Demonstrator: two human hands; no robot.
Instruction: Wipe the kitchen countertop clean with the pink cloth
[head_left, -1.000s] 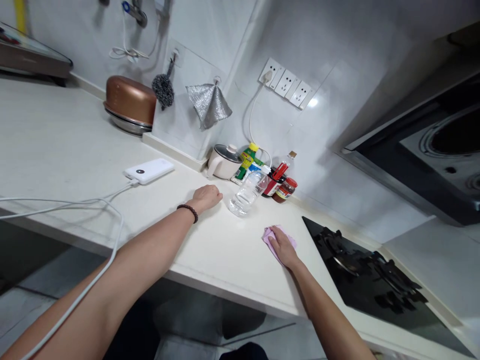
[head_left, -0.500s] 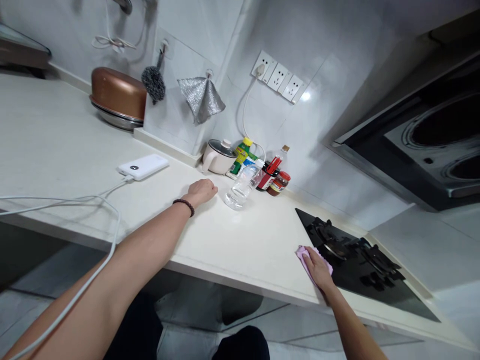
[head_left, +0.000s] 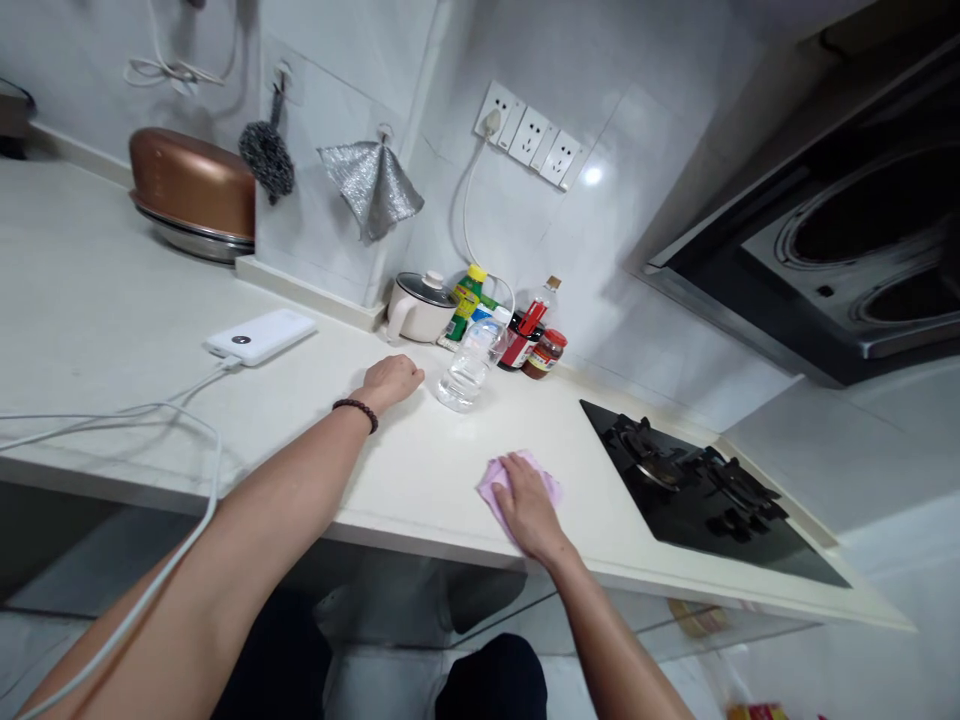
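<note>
My right hand [head_left: 525, 505] lies flat, fingers spread, pressing a pink cloth [head_left: 495, 476] onto the white countertop [head_left: 420, 470] near its front edge. My left hand [head_left: 390, 380] rests on the counter with its fingers curled under, nothing visible in it, a dark bead bracelet at the wrist. A clear plastic water bottle [head_left: 466, 362] stands just to the right of the left hand, not touched.
A black gas hob [head_left: 697, 490] lies right of the cloth. A small white pot [head_left: 418, 307], sauce bottles [head_left: 525, 335] and a jar [head_left: 546, 352] stand by the wall. A white power bank [head_left: 259, 336] with its cable lies at left; a copper pan [head_left: 191, 190] behind it.
My right hand slid the pink cloth from the counter's middle to the hob's edge, then back left along the front edge. My left hand stayed put.
</note>
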